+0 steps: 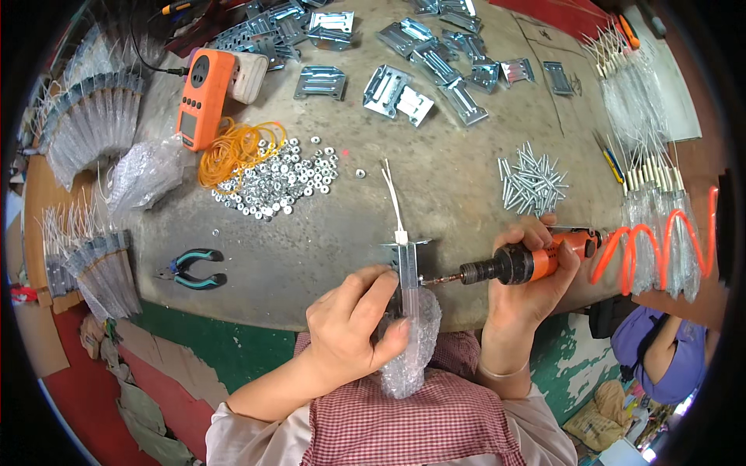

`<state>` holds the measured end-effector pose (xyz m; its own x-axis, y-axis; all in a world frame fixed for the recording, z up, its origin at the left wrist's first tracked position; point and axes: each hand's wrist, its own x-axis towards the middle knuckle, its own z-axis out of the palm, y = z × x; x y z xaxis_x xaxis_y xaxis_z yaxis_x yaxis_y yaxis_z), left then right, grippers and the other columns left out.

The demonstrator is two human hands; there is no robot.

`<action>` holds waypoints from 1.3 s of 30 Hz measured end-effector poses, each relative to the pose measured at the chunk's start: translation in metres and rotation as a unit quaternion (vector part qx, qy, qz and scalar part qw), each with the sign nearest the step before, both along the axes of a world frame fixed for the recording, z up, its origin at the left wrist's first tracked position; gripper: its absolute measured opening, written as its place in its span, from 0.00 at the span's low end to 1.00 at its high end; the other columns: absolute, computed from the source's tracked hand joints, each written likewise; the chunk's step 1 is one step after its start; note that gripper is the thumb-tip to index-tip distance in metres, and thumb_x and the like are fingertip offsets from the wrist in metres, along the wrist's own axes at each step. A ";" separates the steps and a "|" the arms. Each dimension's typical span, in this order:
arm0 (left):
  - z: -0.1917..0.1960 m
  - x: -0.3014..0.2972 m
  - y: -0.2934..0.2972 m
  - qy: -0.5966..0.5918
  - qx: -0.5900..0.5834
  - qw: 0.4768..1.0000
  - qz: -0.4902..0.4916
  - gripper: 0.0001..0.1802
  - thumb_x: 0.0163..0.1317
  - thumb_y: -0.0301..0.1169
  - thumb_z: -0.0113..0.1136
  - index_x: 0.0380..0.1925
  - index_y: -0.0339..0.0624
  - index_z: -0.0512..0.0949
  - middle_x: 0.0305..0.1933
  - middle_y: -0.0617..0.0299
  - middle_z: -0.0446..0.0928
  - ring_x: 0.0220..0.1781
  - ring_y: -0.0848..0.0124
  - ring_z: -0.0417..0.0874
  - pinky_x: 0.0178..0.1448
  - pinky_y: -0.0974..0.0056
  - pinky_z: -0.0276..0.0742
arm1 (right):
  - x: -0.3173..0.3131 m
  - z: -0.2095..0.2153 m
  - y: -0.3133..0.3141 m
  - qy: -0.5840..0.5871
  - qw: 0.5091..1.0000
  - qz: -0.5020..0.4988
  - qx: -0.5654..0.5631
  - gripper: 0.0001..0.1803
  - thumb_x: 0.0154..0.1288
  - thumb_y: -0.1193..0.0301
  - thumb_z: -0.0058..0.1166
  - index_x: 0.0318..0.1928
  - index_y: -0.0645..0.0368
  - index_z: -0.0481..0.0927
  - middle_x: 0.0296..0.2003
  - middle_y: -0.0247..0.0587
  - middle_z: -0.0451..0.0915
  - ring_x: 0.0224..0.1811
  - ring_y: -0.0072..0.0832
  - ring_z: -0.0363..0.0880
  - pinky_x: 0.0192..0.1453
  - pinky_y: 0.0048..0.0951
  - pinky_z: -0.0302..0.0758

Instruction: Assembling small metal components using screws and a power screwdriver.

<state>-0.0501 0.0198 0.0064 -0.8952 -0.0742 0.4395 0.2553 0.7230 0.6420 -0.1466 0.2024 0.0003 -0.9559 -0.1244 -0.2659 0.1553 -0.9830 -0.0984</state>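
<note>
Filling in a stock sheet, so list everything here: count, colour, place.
Power driver: one, orange and black, centre right
Coiled hose: one, orange, right edge
Wrapped part: one, silver, white leads, centre
Screws: many, silver, right
Nuts or washers: many, silver, centre left
Bands: uncounted tangle, orange, centre left
Meter: one, orange, upper left
Adapter: one, white, upper left
Pliers: one pair, teal and black, left
Metal brackets: many, silver, top
Wrapped bundles: several, clear, both sides
Bubble wrap: one bunch, clear, left
Handled tools: several, orange or yellow, edges
Table: one, grey, centre
Another person: one, purple clothing, lower right
Apron: one, red check, bottom
Left hand: one, bare, on wrapped part
Right hand: one, bare, around driver
</note>
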 end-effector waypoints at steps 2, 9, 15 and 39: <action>-0.001 0.000 -0.001 0.001 0.008 1.000 -0.002 0.22 0.55 0.41 0.60 0.43 0.35 0.76 0.40 0.52 0.78 0.30 0.61 0.82 0.31 0.64 0.79 | 0.000 0.000 0.000 0.001 1.000 0.000 0.002 0.17 0.56 0.68 0.56 0.46 0.56 0.70 0.30 0.30 0.67 0.33 0.23 0.69 0.53 0.33 0.73; -0.001 0.002 -0.001 -0.001 0.013 1.000 -0.002 0.22 0.54 0.40 0.61 0.42 0.34 0.76 0.40 0.51 0.78 0.30 0.61 0.82 0.31 0.64 0.79 | 0.000 0.001 0.000 -0.015 0.999 -0.017 0.030 0.17 0.55 0.67 0.57 0.46 0.55 0.70 0.29 0.29 0.66 0.33 0.22 0.68 0.51 0.32 0.73; 0.002 0.002 -0.001 -0.007 0.010 1.000 -0.003 0.21 0.54 0.39 0.61 0.43 0.34 0.75 0.40 0.51 0.78 0.30 0.60 0.82 0.31 0.64 0.79 | 0.002 0.001 -0.002 -0.012 0.999 -0.018 0.039 0.17 0.56 0.67 0.57 0.46 0.55 0.70 0.29 0.29 0.66 0.32 0.22 0.68 0.51 0.32 0.73; 0.018 0.003 -0.023 -0.066 0.096 0.993 -0.026 0.18 0.53 0.30 0.63 0.43 0.35 0.73 0.39 0.49 0.75 0.37 0.55 0.79 0.37 0.58 0.76 | 0.002 -0.011 0.002 0.090 0.984 0.009 0.151 0.28 0.67 0.66 0.51 0.64 0.62 0.62 0.35 0.33 0.68 0.39 0.21 0.71 0.56 0.31 0.74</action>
<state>-0.0471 -0.0032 0.0245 -0.9487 -0.0979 0.3007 0.1934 0.5725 0.7968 -0.1445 0.2039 -0.0112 -0.9895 -0.0826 -0.1188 0.1249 -0.9017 -0.4139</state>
